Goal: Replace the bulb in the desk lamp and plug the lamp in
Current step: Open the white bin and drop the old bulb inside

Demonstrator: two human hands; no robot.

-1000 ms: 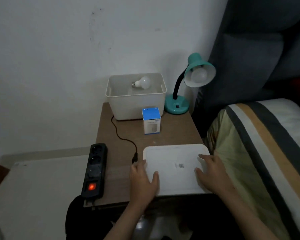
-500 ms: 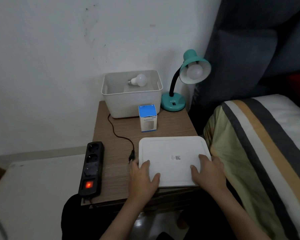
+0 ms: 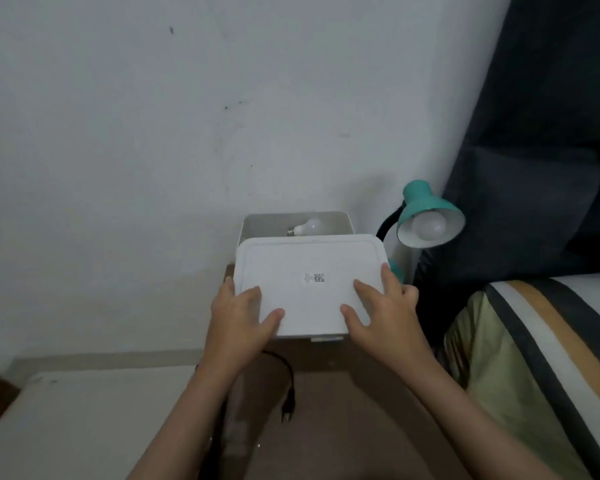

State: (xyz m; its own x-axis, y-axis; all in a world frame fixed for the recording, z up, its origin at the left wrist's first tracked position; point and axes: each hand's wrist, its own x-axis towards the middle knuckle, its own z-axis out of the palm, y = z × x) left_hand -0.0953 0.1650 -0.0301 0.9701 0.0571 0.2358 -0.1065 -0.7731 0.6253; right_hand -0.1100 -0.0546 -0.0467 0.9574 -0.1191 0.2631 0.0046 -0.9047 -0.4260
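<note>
I hold a white plastic lid (image 3: 309, 271) in the air over the front of the white bin (image 3: 257, 221). My left hand (image 3: 238, 315) grips its near left corner and my right hand (image 3: 383, 308) grips its near right corner. A loose white bulb (image 3: 307, 227) lies inside the bin, just visible past the lid's far edge. The teal desk lamp (image 3: 426, 209) stands to the right with a white bulb (image 3: 428, 226) in its shade. The lamp's black plug (image 3: 287, 412) lies unplugged on the wooden nightstand (image 3: 343, 410).
A bed with a striped cover (image 3: 534, 358) is on the right, a dark curtain (image 3: 551, 133) behind the lamp. A white surface (image 3: 84, 427) sits lower left. The power strip and the blue box are hidden by my arms and the lid.
Both hands have lifted the lid off the nightstand and carried it away from me, up to the bin. The view has tilted upward toward the wall.
</note>
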